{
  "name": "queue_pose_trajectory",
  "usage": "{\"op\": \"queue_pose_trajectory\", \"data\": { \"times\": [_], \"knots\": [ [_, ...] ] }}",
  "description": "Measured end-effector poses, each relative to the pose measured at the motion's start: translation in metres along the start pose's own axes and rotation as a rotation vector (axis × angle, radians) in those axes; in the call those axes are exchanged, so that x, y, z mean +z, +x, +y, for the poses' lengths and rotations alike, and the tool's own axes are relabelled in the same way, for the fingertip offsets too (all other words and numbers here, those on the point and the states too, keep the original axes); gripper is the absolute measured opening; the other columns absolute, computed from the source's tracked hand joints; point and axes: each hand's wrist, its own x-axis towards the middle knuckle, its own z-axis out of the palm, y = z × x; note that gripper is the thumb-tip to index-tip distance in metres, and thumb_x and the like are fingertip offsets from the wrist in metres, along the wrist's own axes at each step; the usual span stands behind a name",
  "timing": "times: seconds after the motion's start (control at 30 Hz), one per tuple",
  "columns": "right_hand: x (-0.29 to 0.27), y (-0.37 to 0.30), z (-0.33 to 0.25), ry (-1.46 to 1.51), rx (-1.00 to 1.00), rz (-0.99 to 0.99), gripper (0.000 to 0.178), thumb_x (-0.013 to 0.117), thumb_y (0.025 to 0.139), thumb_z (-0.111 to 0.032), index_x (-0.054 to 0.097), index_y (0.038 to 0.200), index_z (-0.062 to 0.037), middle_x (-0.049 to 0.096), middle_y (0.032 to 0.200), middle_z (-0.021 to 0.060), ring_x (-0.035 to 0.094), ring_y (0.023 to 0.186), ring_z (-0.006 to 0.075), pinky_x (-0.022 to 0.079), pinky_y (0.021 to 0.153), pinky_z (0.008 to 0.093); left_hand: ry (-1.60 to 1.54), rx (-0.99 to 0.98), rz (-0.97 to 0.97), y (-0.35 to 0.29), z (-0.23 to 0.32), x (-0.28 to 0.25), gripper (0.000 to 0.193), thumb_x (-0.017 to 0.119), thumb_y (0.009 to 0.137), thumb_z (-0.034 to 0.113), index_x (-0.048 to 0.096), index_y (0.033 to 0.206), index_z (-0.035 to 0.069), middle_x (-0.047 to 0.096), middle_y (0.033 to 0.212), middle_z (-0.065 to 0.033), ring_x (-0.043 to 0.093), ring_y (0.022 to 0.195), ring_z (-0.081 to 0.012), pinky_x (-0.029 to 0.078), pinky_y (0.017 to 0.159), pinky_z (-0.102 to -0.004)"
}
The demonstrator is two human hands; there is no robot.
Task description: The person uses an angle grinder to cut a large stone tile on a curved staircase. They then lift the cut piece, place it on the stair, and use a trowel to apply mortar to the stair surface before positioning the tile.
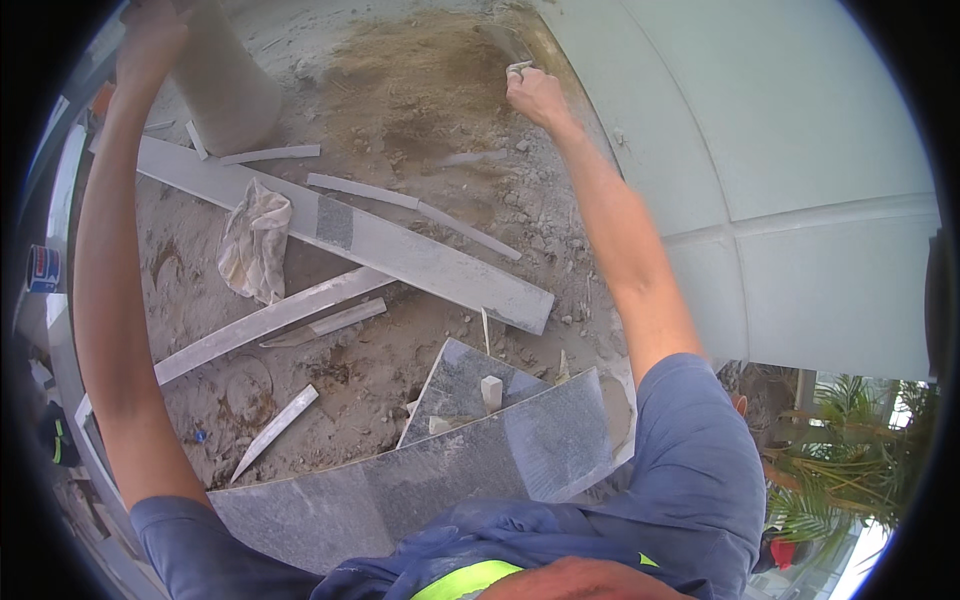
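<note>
My right hand [537, 97] is closed around the handle of a trowel, with its grey blade [508, 42] low over the dusty ground beside the pale wall. At the upper left edge, my left hand [152, 48] is against or just beside a grey-beige, round-sided object [228, 85] whose kind I cannot make out. The fingers of that hand are dim and partly cut off by the picture's rim. Brown, damp-looking soil [400, 75] lies between the two hands.
Long grey stone strips [430, 262] cross the ground, with a crumpled whitish cloth [256, 240] beside them. Dark stone slabs [430, 480] lie close to my body. A pale panelled wall [800, 140] bounds the right side; a blue-and-white can [44, 270] is at far left.
</note>
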Motion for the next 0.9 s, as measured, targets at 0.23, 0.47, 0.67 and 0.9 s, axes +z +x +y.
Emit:
{"op": "queue_pose_trajectory", "data": {
  "times": [0.23,0.47,0.67,0.9],
  "knots": [
    [-0.040,-0.055,0.038,0.016,0.205,0.051,0.050,0.049,0.111,-0.036,0.076,0.123,0.0042,0.075,0.120,0.0367,0.071,0.120,0.0553,0.054,0.110,0.0597,-0.079,0.014,0.013,0.006,0.026,0.009,0.103,0.078,0.100,0.033,0.010,0.162,-0.014,0.053,0.141,-0.0524,0.064,0.124,-0.0647,0.055,0.108,-0.0618],
    [-0.080,-0.102,0.028,0.131,0.196,0.061,0.050,0.052,0.111,-0.037,0.073,0.122,0.0070,0.074,0.115,0.0405,0.070,0.117,0.0587,0.053,0.107,0.0631,-0.078,-0.051,0.007,0.005,0.019,-0.009,0.108,0.077,0.099,0.031,0.005,0.165,-0.014,0.052,0.143,-0.0520,0.064,0.124,-0.0652,0.054,0.109,-0.0618],
    [-0.052,-0.156,-0.006,0.125,0.010,-0.080,0.050,0.051,0.112,-0.035,0.075,0.118,0.0080,0.075,0.114,0.0407,0.071,0.115,0.0585,0.055,0.102,0.0636,-0.110,-0.074,-0.001,0.008,0.013,0.000,0.116,0.077,0.099,0.032,-0.005,0.169,-0.011,0.049,0.148,-0.0504,0.062,0.127,-0.0660,0.052,0.112,-0.0619],
    [-0.044,-0.155,0.022,0.156,0.213,0.090,0.050,0.052,0.111,-0.032,0.075,0.114,0.0116,0.074,0.111,0.0415,0.072,0.115,0.0570,0.055,0.104,0.0613,0.149,0.085,-0.016,0.017,-0.018,0.046,0.102,0.075,0.100,0.038,0.015,0.164,-0.014,0.051,0.148,-0.0479,0.061,0.128,-0.0657,0.051,0.113,-0.0621]
  ]
}}
